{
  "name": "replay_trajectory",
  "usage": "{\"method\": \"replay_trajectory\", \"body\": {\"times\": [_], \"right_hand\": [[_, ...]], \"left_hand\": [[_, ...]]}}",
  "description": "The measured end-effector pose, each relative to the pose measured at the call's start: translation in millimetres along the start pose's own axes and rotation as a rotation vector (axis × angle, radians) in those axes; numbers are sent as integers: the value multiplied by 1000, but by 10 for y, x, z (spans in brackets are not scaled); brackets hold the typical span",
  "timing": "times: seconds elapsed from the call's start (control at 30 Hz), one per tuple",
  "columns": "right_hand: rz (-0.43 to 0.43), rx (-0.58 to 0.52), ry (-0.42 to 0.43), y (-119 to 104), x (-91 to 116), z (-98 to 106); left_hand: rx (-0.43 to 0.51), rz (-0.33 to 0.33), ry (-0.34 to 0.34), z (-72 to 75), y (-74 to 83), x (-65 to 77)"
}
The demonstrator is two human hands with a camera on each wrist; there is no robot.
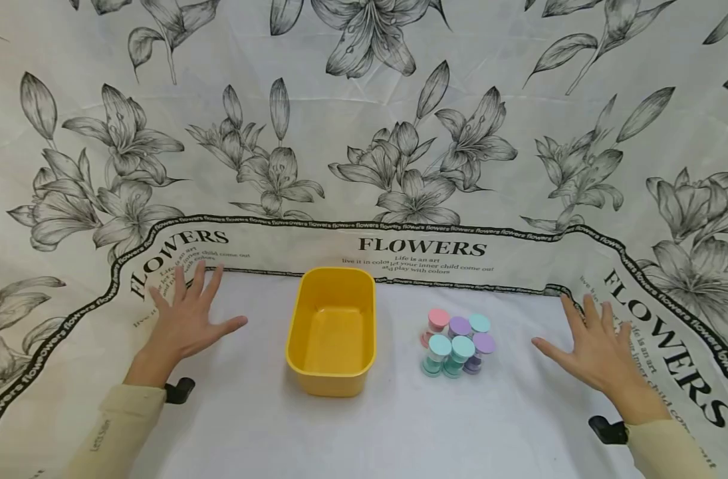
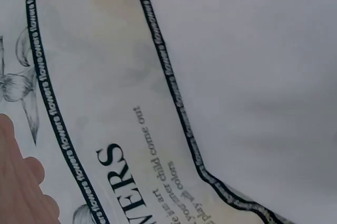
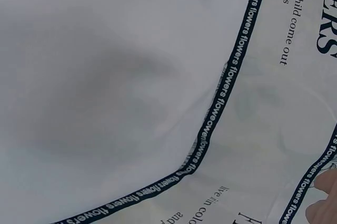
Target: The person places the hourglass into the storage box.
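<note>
My left hand (image 1: 187, 319) is spread with straight fingers to the left of a yellow plastic tub (image 1: 334, 384), holding nothing. On the far right my right hand (image 1: 600, 352) is likewise spread, its thumb pointing toward a cluster of small lidded jars. The cluster holds several jars with round lids: a pink jar (image 1: 438, 318), purple ones such as the purple jar (image 1: 484, 343), and teal ones such as the teal jar (image 1: 462, 348). They stand close together right of the tub. Only parts of the left fingers (image 2: 23, 187) and right fingers (image 3: 324, 203) show in the wrist views.
A white cloth (image 1: 399, 426) with a black-edged FLOWERS border (image 1: 423, 249) covers the surface. Behind it rises a flower-printed sheet (image 1: 364, 133). Each wrist wears a black camera, such as the right wrist camera (image 1: 607, 430). In the left wrist view a corner of the yellow tub appears at the top.
</note>
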State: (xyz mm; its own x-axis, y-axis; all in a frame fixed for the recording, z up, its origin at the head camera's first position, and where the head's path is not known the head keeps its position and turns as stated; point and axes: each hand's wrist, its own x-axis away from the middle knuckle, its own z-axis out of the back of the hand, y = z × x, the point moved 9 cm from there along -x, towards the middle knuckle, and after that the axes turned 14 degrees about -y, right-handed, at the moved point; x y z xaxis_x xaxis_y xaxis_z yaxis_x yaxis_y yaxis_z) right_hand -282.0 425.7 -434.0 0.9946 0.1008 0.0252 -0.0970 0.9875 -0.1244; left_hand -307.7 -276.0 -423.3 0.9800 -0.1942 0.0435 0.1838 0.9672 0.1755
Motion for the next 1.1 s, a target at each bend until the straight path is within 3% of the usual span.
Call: {"method": "replay_trajectory", "body": {"times": [0.23, 0.43, 0.87, 1.1], "right_hand": [[16, 16, 17, -114, -7, 22], [12, 1, 56, -175, 16, -31], [-42, -74, 109, -196, 55, -241], [-65, -101, 101, -223, 88, -306]], "left_hand": [[158, 9, 77, 36, 118, 82], [381, -25, 168, -7, 277, 126], [726, -122, 90, -474, 1024, -153], [847, -144, 75, -715, 1153, -197]]}}
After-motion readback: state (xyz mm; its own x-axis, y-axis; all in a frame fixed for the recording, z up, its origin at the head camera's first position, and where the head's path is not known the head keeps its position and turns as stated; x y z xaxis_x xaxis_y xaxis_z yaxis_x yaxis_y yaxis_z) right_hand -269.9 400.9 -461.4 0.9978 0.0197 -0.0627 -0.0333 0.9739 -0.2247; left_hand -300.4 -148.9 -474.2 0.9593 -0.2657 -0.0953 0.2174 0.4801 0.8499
